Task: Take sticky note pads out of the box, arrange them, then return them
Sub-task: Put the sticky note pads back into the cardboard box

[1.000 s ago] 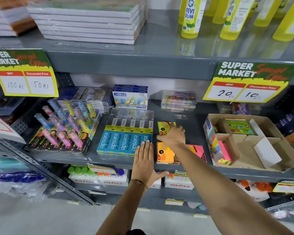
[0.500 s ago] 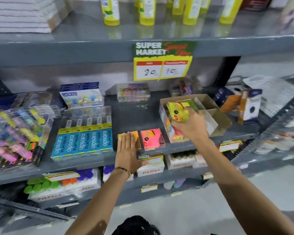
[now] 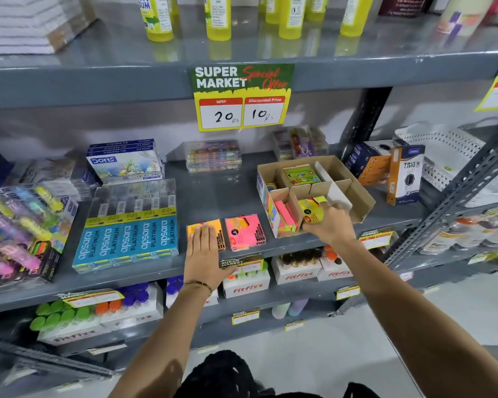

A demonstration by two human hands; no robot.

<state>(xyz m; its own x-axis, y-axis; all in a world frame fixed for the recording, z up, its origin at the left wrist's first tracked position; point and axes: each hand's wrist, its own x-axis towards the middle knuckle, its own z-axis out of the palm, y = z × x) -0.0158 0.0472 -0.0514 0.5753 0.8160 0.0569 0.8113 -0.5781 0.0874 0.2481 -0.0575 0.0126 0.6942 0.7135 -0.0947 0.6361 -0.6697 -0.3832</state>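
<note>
From the head camera, the right hand (image 3: pixel 329 222) has its fingers (image 3: pixel 316 209) closed around a yellow sticky note pad (image 3: pixel 311 211), holding it at the front edge of the cardboard box (image 3: pixel 357 193), over the front middle compartment. The left hand (image 3: pixel 203 254) lies flat and open on the grey shelf (image 3: pixel 213 196), its fingers spread over the near part of an orange sticky note pad (image 3: pixel 213 226) and gripping nothing. Just beside that, a pink sticky note pad (image 3: pixel 243 232) lies flat on the shelf, close to the box but apart from it. Inside the box, pink and green note strips (image 3: pixel 285 216) stand on edge in the front left compartment, and a green pad (image 3: pixel 301 175) sits in a rear one.

By the look of it, the pads are going back into the box, with two left outside. The risk is the thin cardboard dividers: if the yellow pad comes down askew it could catch a divider wall, bend it, or wedge half in. The box sits near the shelf's front edge, so a hard push with nothing bracing it could shove it sideways or tip the standing strips.
</note>
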